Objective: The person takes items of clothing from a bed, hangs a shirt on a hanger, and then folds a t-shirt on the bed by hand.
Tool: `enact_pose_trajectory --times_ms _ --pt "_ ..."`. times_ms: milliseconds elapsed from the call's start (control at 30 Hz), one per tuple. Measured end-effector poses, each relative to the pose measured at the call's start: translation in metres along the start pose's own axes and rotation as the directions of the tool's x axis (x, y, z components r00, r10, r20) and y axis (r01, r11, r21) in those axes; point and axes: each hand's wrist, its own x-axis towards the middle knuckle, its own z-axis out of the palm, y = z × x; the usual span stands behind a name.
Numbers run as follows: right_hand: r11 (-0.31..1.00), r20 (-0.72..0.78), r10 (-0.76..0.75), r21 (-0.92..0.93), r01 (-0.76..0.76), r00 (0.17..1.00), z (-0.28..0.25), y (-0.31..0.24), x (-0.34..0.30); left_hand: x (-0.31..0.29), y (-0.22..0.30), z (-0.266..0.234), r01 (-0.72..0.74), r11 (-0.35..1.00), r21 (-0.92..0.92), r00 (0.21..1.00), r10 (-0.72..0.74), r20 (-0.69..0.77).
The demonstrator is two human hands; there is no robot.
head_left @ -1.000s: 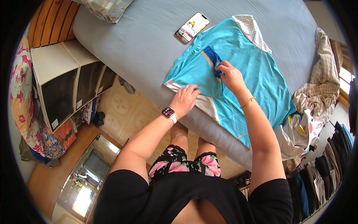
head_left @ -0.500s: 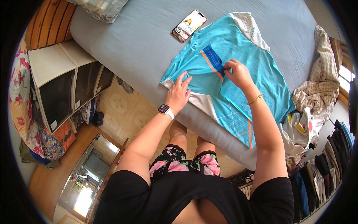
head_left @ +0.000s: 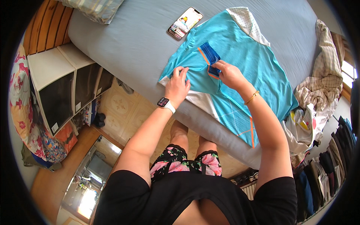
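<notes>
A turquoise shirt (head_left: 249, 71) with white dotted panels and orange lines lies spread on the bed, one sleeve folded across it. The sleeve's dark blue cuff (head_left: 209, 52) has an orange stripe and is bent over near its lower end. My right hand (head_left: 231, 76) pinches that lower end between thumb and fingers. On the sleeve's near left part rests my left hand (head_left: 177, 87), fingers bent and a little apart, touching the turquoise cloth beside a white strip. Fabric directly beneath both palms is hidden.
A phone (head_left: 185, 23) with its screen lit lies beyond the shirt. The grey-sheeted bed (head_left: 123, 48) ends just before my legs. Crumpled clothes (head_left: 315, 93) sit at the right, above hanging garments (head_left: 318, 180). White cabinets (head_left: 52, 69) stand at the left.
My right hand has moved slightly left, turning the cuff's lower end so its orange edge bends. The left hand's fingers have drawn closer together. The whole view has shifted a little.
</notes>
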Motion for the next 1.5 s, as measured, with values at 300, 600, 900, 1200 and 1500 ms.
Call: enact_pose_trajectory --times_ms 300,600,900,1200,1500 --pt "0.972 0.338 0.052 -0.234 0.03 0.94 -0.024 -0.002 -0.002 0.001 -0.007 0.007 -0.003 1.0 -0.01 1.0 0.003 -0.024" --pt "0.938 0.193 0.198 -0.32 -0.129 0.961 -0.043 0.015 -0.018 0.004 0.003 0.0 0.055 0.998 -0.011 0.998 -0.055 0.028" --pt "0.977 -0.051 0.202 -0.054 -0.204 0.978 -0.03 0.006 -0.038 0.063 0.024 0.0 -0.257 0.961 0.102 0.933 0.274 -0.235" --pt "0.95 -0.098 0.164 0.284 -0.131 0.981 -0.011 -0.001 -0.048 0.141 0.029 0.011 -0.673 0.706 0.22 0.733 0.677 0.069" --pt "0.979 -0.008 0.131 0.159 -0.128 0.991 -0.017 -0.015 -0.06 0.158 0.027 -0.012 -0.661 0.713 0.233 0.746 0.658 0.1"
